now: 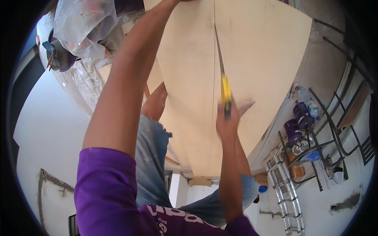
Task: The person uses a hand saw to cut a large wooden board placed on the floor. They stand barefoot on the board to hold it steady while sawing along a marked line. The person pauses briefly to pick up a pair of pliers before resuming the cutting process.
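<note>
Plywood sheet (264,51) fills upper centre; right hand (227,126) clasps a yellow-handled handsaw (225,84); left hand (184,0), top edge, too cropped to tell.

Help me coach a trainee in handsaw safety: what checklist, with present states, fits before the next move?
1. Right hand around the grip of the handsaw: ok.
2. Far end of the visible blade at the dark line on the wood panel: ok, though the blade slants slightly off it toward the handle.
3. Left hand pressing the panel steady: cannot tell; the frame cuts most of it off.
4. Left knee apart from the blade: ok, by the panel's left edge.
5. Right hand gloved: not ok, it is bare.
</note>
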`<state>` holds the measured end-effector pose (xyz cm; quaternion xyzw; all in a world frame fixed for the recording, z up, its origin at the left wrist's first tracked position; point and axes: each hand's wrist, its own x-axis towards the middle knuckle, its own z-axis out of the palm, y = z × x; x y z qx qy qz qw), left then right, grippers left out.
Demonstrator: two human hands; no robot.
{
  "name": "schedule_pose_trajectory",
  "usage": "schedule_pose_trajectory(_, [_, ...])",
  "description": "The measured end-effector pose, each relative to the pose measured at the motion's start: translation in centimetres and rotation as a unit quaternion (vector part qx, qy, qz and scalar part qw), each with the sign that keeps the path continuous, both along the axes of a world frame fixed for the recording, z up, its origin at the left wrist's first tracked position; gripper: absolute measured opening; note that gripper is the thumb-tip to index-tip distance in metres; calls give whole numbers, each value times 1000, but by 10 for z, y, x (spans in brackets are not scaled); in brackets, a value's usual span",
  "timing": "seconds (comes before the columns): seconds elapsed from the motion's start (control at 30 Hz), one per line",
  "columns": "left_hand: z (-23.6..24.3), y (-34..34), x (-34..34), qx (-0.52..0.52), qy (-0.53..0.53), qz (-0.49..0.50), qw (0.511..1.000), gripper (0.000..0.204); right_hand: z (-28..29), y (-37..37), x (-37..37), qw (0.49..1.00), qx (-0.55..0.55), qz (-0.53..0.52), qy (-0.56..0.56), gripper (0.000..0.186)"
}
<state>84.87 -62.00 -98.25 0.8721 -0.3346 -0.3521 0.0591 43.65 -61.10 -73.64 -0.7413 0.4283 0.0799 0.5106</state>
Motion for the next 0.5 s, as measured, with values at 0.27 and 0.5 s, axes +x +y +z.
schedule_pose_trajectory(0.27, [-1, 0, -3, -35, -34, -22, 999, 75, -26, -16, 37, 995, 43, -17, 84, 43])
schedule_pose_trajectory(0.5, [-13, 14, 2, 0, -11, -13, 1000, 81, 52, 4, -15, 998, 29, -19, 59, 41])
